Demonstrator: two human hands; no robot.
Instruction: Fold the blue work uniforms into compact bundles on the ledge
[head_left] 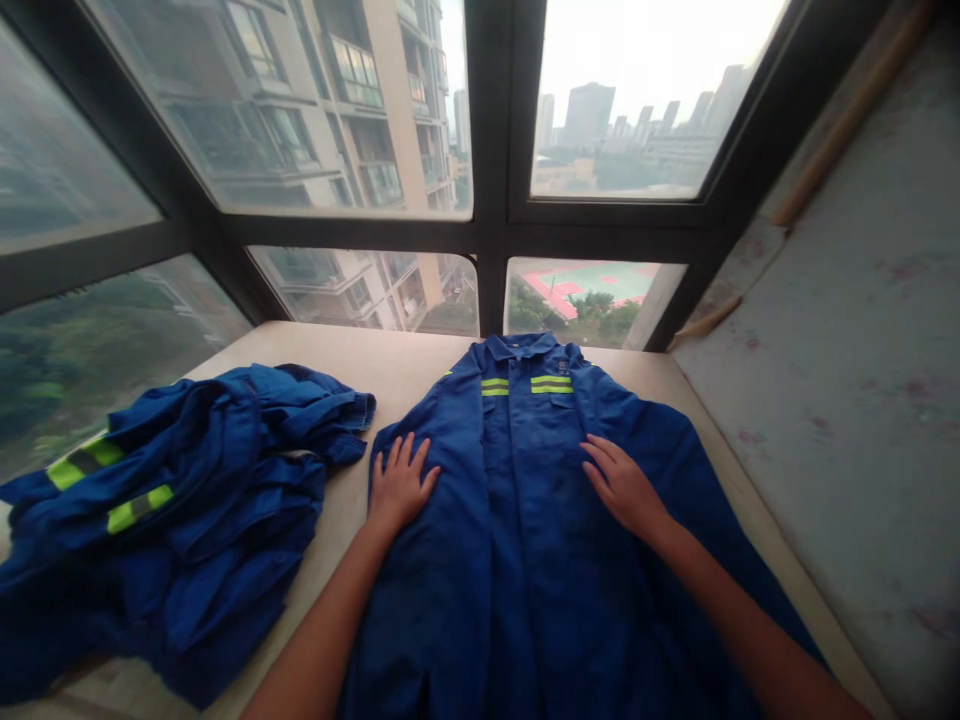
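A blue work jacket (525,500) with yellow-green reflective strips on its chest lies face up, its collar toward the window. My left hand (401,482) rests flat with fingers spread on the sleeve at the jacket's left side. On the right side of the jacket front, my right hand (621,484) lies with its fingers stretched out, below the chest pocket. Neither hand grips the cloth. The jacket's lower end runs out of view at the bottom edge.
To the left is a crumpled heap of blue clothing (217,500) with reflective strips. Both garments lie on a pale wooden surface (390,355). Dark window frames (491,150) stand at the back and left, and a patterned wall (840,380) borders the right side.
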